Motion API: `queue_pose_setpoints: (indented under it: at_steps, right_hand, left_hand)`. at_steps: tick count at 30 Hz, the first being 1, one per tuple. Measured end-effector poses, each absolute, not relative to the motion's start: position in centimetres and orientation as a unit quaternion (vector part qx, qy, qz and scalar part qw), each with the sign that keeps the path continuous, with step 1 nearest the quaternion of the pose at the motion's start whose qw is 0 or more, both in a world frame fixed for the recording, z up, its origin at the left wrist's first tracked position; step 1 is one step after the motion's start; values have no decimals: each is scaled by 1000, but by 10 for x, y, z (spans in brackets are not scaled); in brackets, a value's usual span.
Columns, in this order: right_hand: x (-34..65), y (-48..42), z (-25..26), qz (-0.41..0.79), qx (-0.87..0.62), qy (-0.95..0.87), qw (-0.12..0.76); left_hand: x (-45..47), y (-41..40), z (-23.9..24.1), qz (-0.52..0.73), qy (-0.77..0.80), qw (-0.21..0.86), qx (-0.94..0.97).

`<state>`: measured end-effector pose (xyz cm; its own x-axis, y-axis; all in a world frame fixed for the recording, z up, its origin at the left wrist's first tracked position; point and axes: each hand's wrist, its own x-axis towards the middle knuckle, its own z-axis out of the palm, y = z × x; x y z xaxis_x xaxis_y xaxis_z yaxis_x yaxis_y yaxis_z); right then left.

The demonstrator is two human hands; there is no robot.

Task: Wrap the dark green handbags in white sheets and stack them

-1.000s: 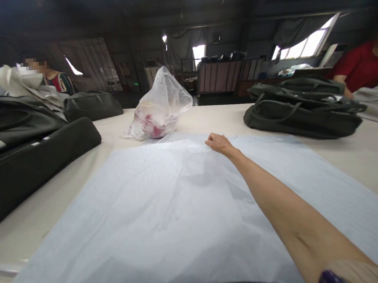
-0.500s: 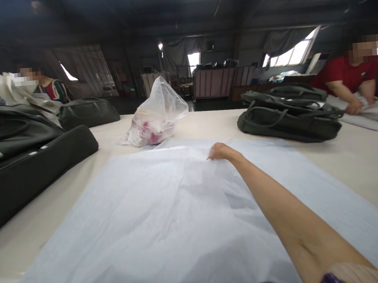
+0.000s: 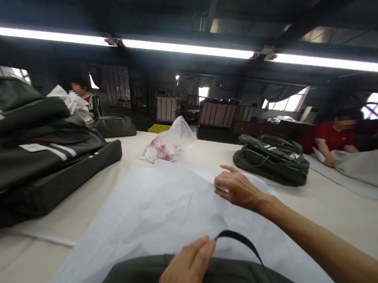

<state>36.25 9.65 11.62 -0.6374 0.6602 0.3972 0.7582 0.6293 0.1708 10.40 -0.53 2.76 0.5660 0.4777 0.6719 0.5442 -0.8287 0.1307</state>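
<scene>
A large thin white sheet (image 3: 167, 204), wrinkled, lies spread over the table in front of me. My right hand (image 3: 233, 186) reaches out over its far part, the lower fingers curled on a bit of the sheet and one finger sticking out. At the bottom edge a dark bag (image 3: 137, 276) with a thin black strap handle (image 3: 245, 239) rests over the near part of the sheet. My left hand (image 3: 189, 268) lies on top of this bag, fingers stretched out and their tips touching the strap's left end. The bag's lower part is out of frame.
Dark bags with white stripes (image 3: 45, 148) are piled at left; another dark bag (image 3: 114, 125) stands behind. A clear plastic bag (image 3: 172, 142) with reddish contents sits beyond the sheet. More dark bags (image 3: 272, 159) lie at right, near a person in red (image 3: 329, 139) handling grey material.
My left hand and more of the dark bag have come into view at the bottom. My right hand has come nearer, drawing at the sheet. The view has tilted up, showing ceiling lights.
</scene>
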Motion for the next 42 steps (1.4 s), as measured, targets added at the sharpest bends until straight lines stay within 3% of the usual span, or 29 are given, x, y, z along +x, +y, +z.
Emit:
queue_pose_setpoints:
  at_steps: [3, 6, 11, 20, 26, 31, 34, 39, 42]
  right_hand:
    - [335, 20, 127, -203, -313, -910, 181]
    - [310, -46, 136, -197, -277, -923, 183]
    - [287, -122, 151, -197, -271, -925, 181]
    - [302, -227, 132, -160, -393, -881, 210]
    - [303, -250, 101, -193, -511, -786, 290]
    - [296, -263, 95, -205, -532, -792, 217]
    - [288, -267, 74, -213, -547, -791, 174]
    - [277, -260, 24, -194, -606, -756, 152]
    - [277, -255, 10, -188, -625, -741, 159]
  left_hand:
    - [84, -3, 72, -380, -362, 47, -850]
    - [60, 25, 105, -366, -399, 132, -830]
    - [17, 67, 119, -312, -374, 208, -848]
    - [-92, -70, 136, -327, -261, 275, -866]
    - [-116, -133, 88, -311, -244, 229, -890]
    - [-113, -142, 76, -299, -263, 245, -884]
    - [-125, -144, 59, -203, -337, 225, -891]
    - [-141, -152, 31, 47, -492, 53, -868]
    - [-93, -155, 60, 16, -452, -33, -891]
